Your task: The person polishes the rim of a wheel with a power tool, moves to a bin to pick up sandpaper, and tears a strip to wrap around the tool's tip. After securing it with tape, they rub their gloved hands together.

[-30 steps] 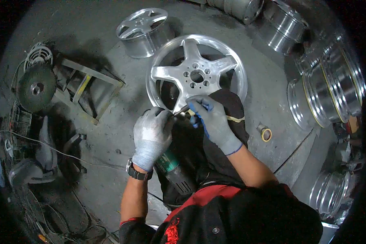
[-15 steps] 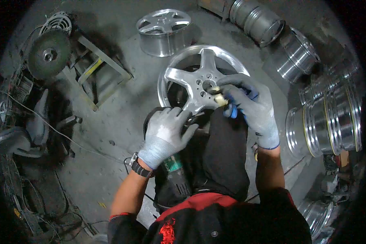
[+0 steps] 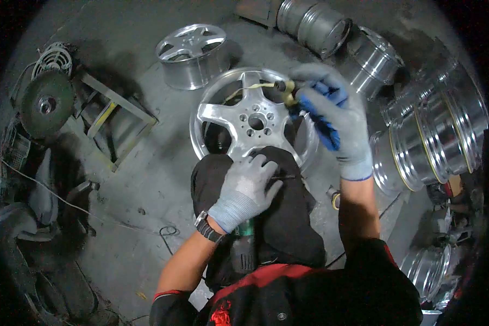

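Observation:
My left hand, in a grey glove, is closed over the front of a green and black corded power tool lying on my lap. A thin dark rod sticks out past its fingers. My right hand, gloved in grey and blue, is raised and pinches a small dark and yellowish roll. From it a pale yellow strip trails leftward over the wheel. The shiny five-spoke alloy wheel rim stands face up in front of my knees, its near edge partly hidden by my legs.
Another wheel rim stands on the floor ahead. Several rims are stacked at the right. At the left are a large disc, a metal frame and a dark chair. Cables cross the floor.
My right hand has lifted away from the wheel's hub with the small roll, and the yellow strip now stretches out from it. My left hand stays on the power tool. The whole view has shifted.

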`<state>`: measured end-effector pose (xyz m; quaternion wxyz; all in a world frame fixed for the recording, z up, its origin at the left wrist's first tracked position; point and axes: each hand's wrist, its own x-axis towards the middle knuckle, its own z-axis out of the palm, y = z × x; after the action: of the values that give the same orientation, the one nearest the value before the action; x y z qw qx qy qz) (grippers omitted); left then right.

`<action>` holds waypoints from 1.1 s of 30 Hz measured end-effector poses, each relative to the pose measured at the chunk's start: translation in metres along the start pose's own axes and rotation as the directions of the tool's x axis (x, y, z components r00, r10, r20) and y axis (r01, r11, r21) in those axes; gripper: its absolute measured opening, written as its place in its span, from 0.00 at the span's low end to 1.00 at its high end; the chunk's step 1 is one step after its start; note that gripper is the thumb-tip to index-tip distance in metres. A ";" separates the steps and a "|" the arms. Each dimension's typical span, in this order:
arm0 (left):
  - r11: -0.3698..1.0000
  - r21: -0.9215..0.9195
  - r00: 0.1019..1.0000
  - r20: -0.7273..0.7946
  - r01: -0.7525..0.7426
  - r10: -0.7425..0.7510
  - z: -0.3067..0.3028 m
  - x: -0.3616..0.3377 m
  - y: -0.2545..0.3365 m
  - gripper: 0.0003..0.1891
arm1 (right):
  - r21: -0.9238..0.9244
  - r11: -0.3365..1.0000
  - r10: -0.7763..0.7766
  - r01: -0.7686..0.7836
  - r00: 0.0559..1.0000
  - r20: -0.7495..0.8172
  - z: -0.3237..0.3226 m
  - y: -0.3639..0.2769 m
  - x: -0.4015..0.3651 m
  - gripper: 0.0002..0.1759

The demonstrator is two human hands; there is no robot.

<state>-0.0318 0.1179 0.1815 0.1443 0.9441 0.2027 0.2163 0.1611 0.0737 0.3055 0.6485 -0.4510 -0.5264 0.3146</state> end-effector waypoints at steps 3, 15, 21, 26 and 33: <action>0.943 -0.332 0.996 -0.086 0.001 -0.031 0.008 0.003 -0.004 0.10 | 0.353 0.926 0.120 -0.137 0.990 0.068 0.002 0.009 -0.012 0.19; 0.693 -0.716 0.723 -0.524 -0.087 -0.451 0.001 0.006 0.003 0.26 | 0.195 0.925 0.308 -0.326 0.944 0.118 0.069 0.058 -0.042 0.12; -0.034 -0.921 0.686 -0.264 -0.388 -0.678 -0.006 0.003 0.012 0.20 | -0.587 0.796 -0.157 0.148 0.987 0.037 0.080 0.070 -0.061 0.13; -0.208 -0.911 0.566 -0.032 -0.356 -0.824 -0.018 -0.007 -0.006 0.17 | -0.506 0.780 -0.196 0.367 0.913 0.359 0.071 0.068 -0.070 0.15; 0.230 -0.962 0.720 -0.262 -0.146 -0.643 0.001 -0.007 0.023 0.18 | -0.281 0.959 -0.051 0.038 0.998 -0.040 0.081 0.083 -0.020 0.22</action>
<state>-0.0301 0.0946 0.1864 0.6354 0.4782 0.2282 0.5617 0.0829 0.1090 0.2246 0.5972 -0.5336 -0.5602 0.2117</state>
